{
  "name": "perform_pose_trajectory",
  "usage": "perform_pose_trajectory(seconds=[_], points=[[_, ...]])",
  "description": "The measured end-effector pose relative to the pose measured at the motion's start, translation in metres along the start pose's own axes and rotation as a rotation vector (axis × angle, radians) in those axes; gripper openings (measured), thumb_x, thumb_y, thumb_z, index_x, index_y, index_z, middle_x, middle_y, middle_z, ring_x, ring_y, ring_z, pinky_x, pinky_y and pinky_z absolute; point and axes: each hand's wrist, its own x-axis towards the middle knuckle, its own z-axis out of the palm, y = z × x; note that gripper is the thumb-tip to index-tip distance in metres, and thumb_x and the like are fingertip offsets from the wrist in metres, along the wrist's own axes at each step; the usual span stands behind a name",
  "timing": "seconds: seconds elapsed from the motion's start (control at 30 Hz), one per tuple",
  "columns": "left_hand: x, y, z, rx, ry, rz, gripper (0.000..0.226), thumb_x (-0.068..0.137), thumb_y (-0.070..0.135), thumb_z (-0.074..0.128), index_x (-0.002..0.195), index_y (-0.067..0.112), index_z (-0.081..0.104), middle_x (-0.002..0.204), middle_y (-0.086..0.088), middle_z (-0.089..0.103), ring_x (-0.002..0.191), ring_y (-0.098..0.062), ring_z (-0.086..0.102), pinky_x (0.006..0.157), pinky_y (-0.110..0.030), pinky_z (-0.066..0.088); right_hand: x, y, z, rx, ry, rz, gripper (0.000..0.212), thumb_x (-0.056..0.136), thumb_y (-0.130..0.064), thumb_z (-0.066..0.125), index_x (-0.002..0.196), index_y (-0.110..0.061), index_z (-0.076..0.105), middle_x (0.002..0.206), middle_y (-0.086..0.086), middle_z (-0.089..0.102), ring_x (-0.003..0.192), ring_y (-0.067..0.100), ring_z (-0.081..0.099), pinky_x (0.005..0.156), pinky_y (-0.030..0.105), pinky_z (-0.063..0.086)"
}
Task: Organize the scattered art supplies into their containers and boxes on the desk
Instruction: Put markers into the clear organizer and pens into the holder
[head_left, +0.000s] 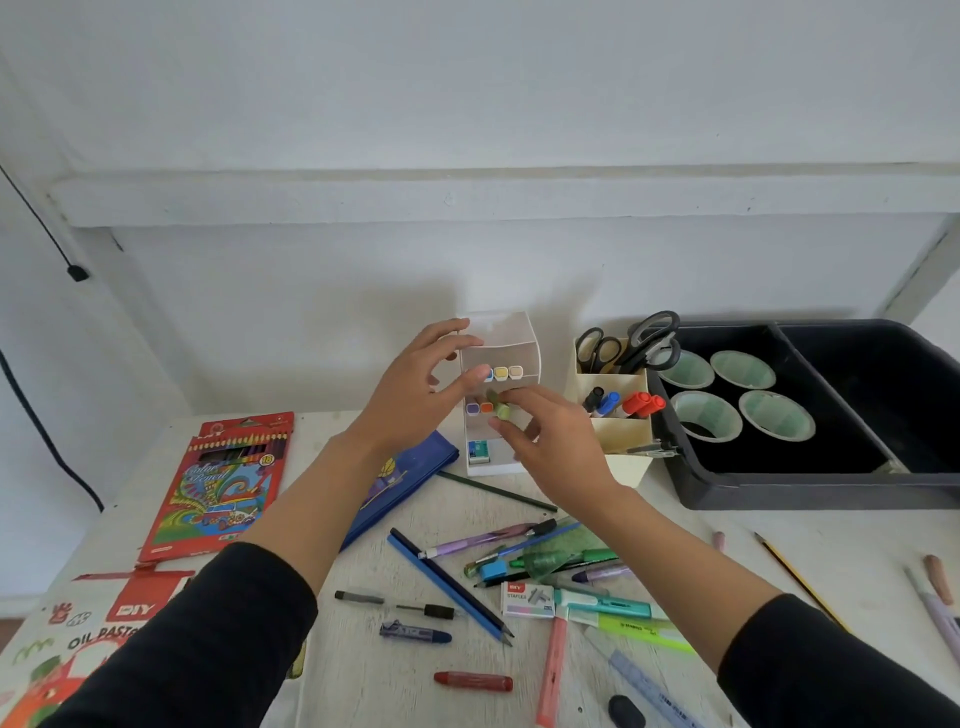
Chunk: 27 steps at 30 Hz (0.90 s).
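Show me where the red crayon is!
The red crayon lies on the desk near the bottom middle of the head view, just left of the pink highlighter and below the dark blue crayon.
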Motion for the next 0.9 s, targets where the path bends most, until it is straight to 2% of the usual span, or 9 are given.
perform_pose_trajectory(seconds=[0.1,0.2,0.37,0.53,0.67,0.8,0.9], points=[[0.002,-0.003,0.001,-0.008,0.012,0.006,0.035,0.095,0.045,0.064,0.127,0.033,0.064,0.142,0.026,0.045,0.098,-0.005,0.061,0.079,-0.033,0.057,0.009,0.006,0.002,-0.087,0.006,-0.001,0.019,0.090,-0.031,0.074,0.107,-0.023,0.074,0.102,-0.008,0.072,0.058,-0.011,0.044,0.064,0.019,0.039],[0.002,-0.007,0.003,-0.021,0.033,0.016,0.033,0.094,0.044,0.065,0.126,0.035,0.064,0.141,0.026,0.046,0.091,-0.008,0.061,0.074,-0.031,0.055,0.016,0.009,0.003,-0.142,-0.037,-0.005,0.026,0.089,-0.032,0.074,0.114,-0.023,0.075,0.103,-0.003,0.074,0.062,-0.003,0.042,0.067,0.023,0.043],[0.004,-0.013,0.005,-0.017,0.045,0.033,0.035,0.093,0.048,0.064,0.127,0.038,0.064,0.142,0.025,0.046,0.084,-0.012,0.060,0.075,-0.028,0.054,0.019,0.013,0.003,-0.218,-0.076,-0.025,0.028,0.090,-0.037,0.072,0.114,-0.023,0.075,0.108,-0.004,0.075,0.073,0.016,0.063,0.069,0.031,0.052],[0.003,-0.013,0.005,0.008,0.052,0.052,0.038,0.092,0.052,0.060,0.127,0.039,0.062,0.143,0.026,0.045,0.084,-0.013,0.058,0.073,-0.026,0.053,0.017,0.019,0.003,-0.325,-0.089,-0.104,0.023,0.094,-0.036,0.067,0.113,-0.024,0.074,0.109,-0.004,0.075,0.083,0.024,0.069,0.063,0.032,0.052],[0.002,-0.012,0.006,0.011,0.050,0.042,0.033,0.094,0.048,0.062,0.127,0.043,0.059,0.142,0.028,0.044,0.096,-0.007,0.057,0.077,-0.020,0.052,0.019,0.022,0.006,-0.383,-0.095,-0.121,0.020,0.095,-0.030,0.067,0.112,-0.022,0.075,0.105,-0.001,0.075,0.076,0.028,0.069,0.058,0.024,0.038],[0.002,-0.013,0.008,-0.029,0.063,0.048,0.035,0.096,0.043,0.061,0.131,0.034,0.061,0.147,0.021,0.045,0.130,-0.002,0.046,0.099,-0.023,0.048,0.023,0.021,0.005,-0.446,-0.170,-0.111,0.026,0.100,-0.035,0.059,0.118,-0.021,0.070,0.106,0.002,0.074,0.081,0.030,0.068,0.059,0.030,0.041],[-0.001,-0.011,0.013,-0.136,0.061,0.022,0.037,0.099,0.037,0.060,0.134,0.029,0.061,0.152,0.018,0.042,0.137,0.001,0.042,0.105,-0.026,0.048,0.029,0.018,0.008,-0.555,-0.237,-0.077,0.026,0.103,-0.036,0.053,0.120,-0.021,0.066,0.106,0.003,0.072,0.085,0.029,0.067,0.060,0.030,0.037]])
